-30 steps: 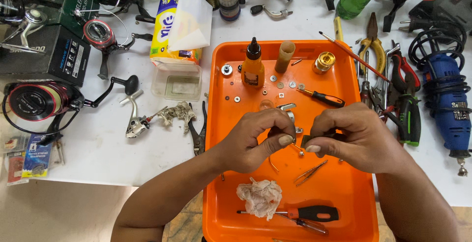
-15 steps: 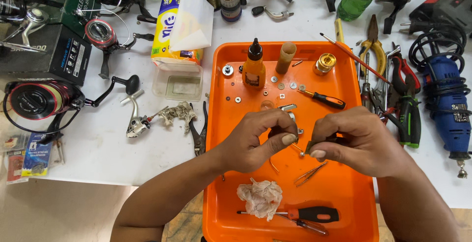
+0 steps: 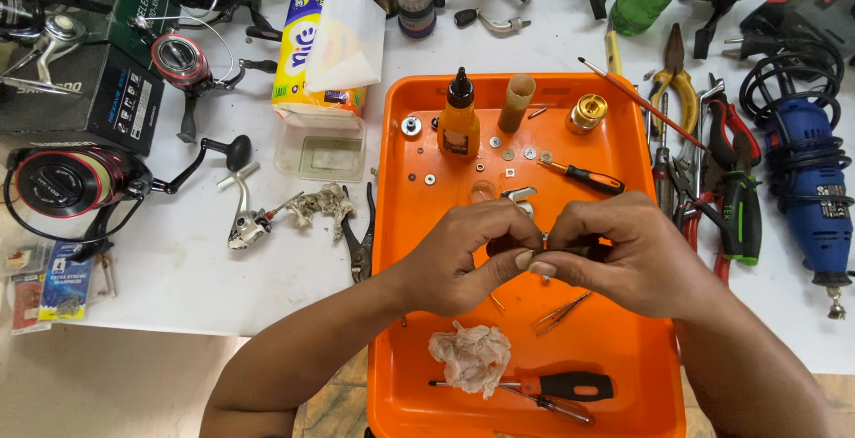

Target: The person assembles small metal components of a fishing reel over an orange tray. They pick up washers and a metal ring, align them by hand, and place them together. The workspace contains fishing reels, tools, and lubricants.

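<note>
Small dark metal part (image 3: 534, 249) pinched between the meeting fingertips of left hand (image 3: 463, 255) and right hand (image 3: 623, 255), both closed on it, above orange plastic tray (image 3: 401, 224), thin metal tweezers (image 3: 559, 312) just below the fingers, crumpled stained tissue (image 3: 472, 358) nearer the wrists, small orange oil bottle (image 3: 459, 122) beyond the knuckles
</note>
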